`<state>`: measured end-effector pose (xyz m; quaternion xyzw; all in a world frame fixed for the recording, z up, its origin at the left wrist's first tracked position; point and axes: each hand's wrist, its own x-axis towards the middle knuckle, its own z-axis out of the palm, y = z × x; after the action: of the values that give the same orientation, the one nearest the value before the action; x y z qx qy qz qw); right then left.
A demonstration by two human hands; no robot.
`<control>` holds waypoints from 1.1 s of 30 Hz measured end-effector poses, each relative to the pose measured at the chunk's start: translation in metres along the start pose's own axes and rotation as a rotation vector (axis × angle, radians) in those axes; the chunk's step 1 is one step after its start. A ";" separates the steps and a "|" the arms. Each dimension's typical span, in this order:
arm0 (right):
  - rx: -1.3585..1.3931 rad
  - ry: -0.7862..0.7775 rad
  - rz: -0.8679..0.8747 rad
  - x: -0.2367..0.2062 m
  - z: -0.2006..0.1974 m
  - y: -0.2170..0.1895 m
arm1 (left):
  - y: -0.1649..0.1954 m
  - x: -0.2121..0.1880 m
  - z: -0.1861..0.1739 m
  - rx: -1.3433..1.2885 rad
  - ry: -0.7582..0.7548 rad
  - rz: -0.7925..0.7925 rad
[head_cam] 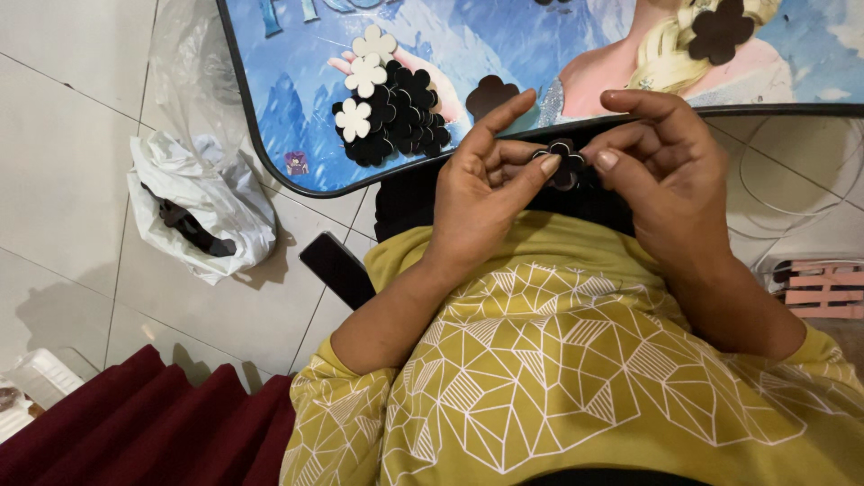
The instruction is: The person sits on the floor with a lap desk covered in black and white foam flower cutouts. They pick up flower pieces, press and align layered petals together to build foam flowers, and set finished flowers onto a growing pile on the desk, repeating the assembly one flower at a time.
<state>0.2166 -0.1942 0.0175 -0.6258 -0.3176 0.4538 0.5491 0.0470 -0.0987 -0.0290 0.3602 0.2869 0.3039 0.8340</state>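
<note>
Both hands meet just in front of the bench (270, 153) edge, above the lap; the left hand (481, 193) pinches a small black flower (562, 162) between thumb and forefinger, its other fingers curled; the right hand (670, 175) closes thumb and bent fingers on the flower's far side. Judged from this, a light grip at the petal edges, both thumbs steady, would keep the thin piece flat rather than buckled. The flower looks flat, matte, foam-like, with rounded petals; a pile (391, 121) of like black and cream flowers lies on the glossy printed bench; a crumpled white bag (202, 202) sits on the tiled floor.
</note>
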 end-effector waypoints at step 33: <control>0.075 0.005 0.038 0.002 -0.001 -0.001 | 0.001 -0.002 0.000 -0.047 -0.077 -0.052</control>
<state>0.2183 -0.1921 0.0175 -0.6119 -0.2871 0.4743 0.5641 0.0458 -0.0993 -0.0275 0.3446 0.2564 0.2748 0.8602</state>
